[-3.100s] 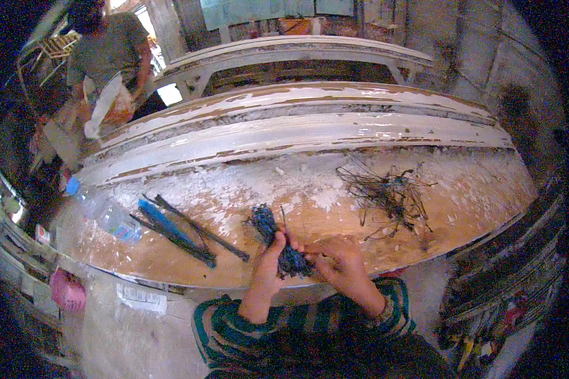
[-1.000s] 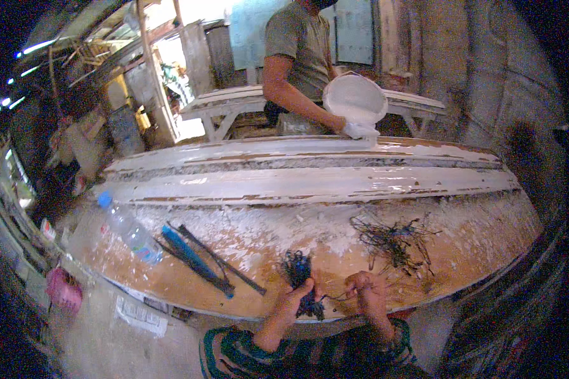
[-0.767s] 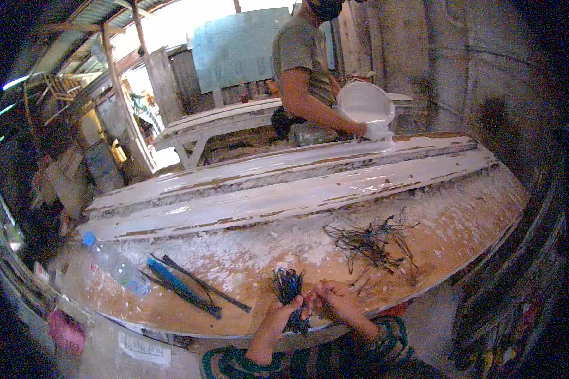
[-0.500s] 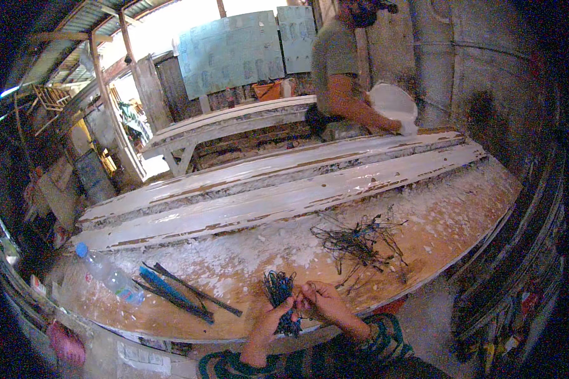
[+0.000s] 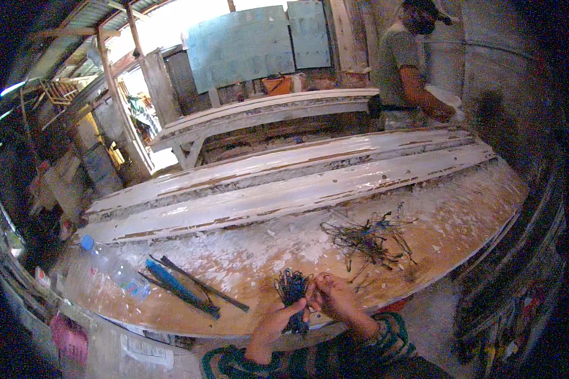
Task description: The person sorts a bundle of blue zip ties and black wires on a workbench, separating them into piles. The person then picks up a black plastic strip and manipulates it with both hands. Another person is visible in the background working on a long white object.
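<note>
My left hand (image 5: pixel 277 321) is closed round an upright bundle of dark, thin looped cords (image 5: pixel 292 285) at the table's near edge. Right beside it, my right hand (image 5: pixel 338 298) has its fingers pinched together close to the bundle's side. Whatever lies between those fingertips is too small to make out. Beyond my right hand, a loose tangle of similar dark strands (image 5: pixel 373 241) is spread on the wooden table (image 5: pixel 250 285). To the left of my hands lie a blue strip (image 5: pixel 182 285) and dark narrow strips (image 5: pixel 216 292).
A clear plastic bottle with a blue cap (image 5: pixel 115 268) lies at the table's left. Long white-coated boards (image 5: pixel 284 180) run across the far side. Behind them, a co-worker (image 5: pixel 395 72) stands at the right with a white container (image 5: pixel 446 96). A long bench (image 5: pixel 265 110) stands farther back.
The co-worker has moved right, and the white container is lowered and less visible. My view has shifted slightly; my hands stay at the bundle, the right one still pinching.
</note>
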Demonstrator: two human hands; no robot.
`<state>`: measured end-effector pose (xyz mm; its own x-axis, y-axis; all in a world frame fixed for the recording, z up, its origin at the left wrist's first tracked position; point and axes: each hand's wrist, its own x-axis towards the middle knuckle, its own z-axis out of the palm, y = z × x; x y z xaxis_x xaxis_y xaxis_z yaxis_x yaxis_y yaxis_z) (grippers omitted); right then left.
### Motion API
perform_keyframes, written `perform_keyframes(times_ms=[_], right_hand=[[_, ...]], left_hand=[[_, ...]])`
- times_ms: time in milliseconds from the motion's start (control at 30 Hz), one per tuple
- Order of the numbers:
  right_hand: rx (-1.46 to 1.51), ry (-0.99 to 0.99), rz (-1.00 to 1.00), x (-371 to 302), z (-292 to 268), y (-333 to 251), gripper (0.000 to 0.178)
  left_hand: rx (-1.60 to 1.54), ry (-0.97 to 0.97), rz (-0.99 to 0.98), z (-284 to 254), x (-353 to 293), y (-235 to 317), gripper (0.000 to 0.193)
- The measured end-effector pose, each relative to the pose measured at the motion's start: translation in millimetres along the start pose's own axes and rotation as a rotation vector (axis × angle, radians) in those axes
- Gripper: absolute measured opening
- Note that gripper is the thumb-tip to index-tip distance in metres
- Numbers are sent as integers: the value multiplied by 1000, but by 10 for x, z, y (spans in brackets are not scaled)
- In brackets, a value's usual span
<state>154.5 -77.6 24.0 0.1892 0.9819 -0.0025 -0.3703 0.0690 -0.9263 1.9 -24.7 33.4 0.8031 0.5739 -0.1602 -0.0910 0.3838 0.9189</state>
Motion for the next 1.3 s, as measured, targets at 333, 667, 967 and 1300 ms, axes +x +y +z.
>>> perform_keyframes(times_ms=[333, 667, 967, 1300], right_hand=[[95, 68, 46, -31, 81, -73, 29], [296, -71, -54, -20, 85, -23, 29], [249, -81, -76, 10, 15, 37, 30], [240, -84, -60, 9, 21, 19, 27]], left_hand=[[141, 66, 163, 18, 29, -34, 22], [-24, -6, 89, 53, 17, 29, 23], [58, -28, 76, -51, 74, -57, 24], [-4, 25, 80, 3, 76, -59, 24]])
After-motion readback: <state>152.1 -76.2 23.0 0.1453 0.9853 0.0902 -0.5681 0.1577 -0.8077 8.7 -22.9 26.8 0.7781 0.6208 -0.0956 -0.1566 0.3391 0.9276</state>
